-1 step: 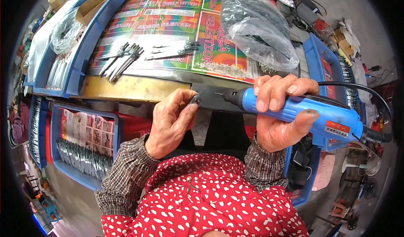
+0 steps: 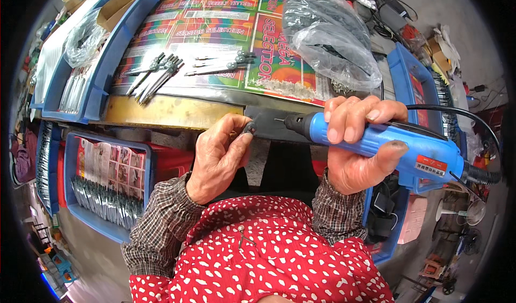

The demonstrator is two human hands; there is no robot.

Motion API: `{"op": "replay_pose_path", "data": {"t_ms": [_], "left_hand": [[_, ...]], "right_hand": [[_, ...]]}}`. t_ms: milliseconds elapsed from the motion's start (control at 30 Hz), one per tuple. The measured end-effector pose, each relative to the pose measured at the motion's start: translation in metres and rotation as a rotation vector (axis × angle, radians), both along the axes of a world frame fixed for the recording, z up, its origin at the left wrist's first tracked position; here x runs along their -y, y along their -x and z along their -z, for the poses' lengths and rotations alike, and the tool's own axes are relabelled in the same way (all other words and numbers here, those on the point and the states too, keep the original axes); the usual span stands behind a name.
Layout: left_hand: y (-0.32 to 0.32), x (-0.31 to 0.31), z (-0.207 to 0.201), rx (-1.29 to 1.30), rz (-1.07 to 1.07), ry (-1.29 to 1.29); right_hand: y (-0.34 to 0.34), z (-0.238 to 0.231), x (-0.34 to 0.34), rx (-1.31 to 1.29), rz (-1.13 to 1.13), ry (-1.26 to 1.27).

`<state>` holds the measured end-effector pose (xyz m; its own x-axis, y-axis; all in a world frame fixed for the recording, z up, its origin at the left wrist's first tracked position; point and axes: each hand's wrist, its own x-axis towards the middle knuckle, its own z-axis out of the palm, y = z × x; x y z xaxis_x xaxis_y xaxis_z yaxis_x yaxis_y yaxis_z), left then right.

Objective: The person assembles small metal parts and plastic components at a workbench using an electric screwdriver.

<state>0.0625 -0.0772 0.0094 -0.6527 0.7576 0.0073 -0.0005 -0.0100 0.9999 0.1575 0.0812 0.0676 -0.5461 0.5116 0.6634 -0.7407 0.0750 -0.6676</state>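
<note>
My left hand pinches a small dark part between thumb and fingertips, just past the table's front edge. Most of that part is hidden by the fingers. Wrapped in my right hand is a blue electric screwdriver, held level. Its thin bit points left toward the dark part, with a gap between them. Beyond my left hand, slim metal pieces with dark heads lie on the table in a left bunch and a right bunch.
A clear plastic bag of dark items lies on the colourful printed tabletop. Blue bins flank me: one at back left, one low left, one at right. The screwdriver's black cable loops on the right.
</note>
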Motion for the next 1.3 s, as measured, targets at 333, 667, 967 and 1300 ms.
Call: {"op": "replay_pose_path", "data": {"t_ms": [333,667,967,1300], "left_hand": [[-0.012,0.004,0.004,0.348,0.011,-0.125],[-0.014,0.002,0.007,0.211,-0.042,-0.094],[-0.016,0.002,0.01,0.142,-0.093,-0.09],[-0.025,0.002,0.009,0.428,-0.025,-0.12]], "right_hand": [[0.0,0.002,0.002,0.01,-0.053,-0.062],[0.001,0.001,0.005,-0.044,-0.079,0.035],[-0.002,0.004,0.004,0.012,-0.061,-0.022],[-0.003,0.004,0.003,0.016,-0.093,-0.071]]}}
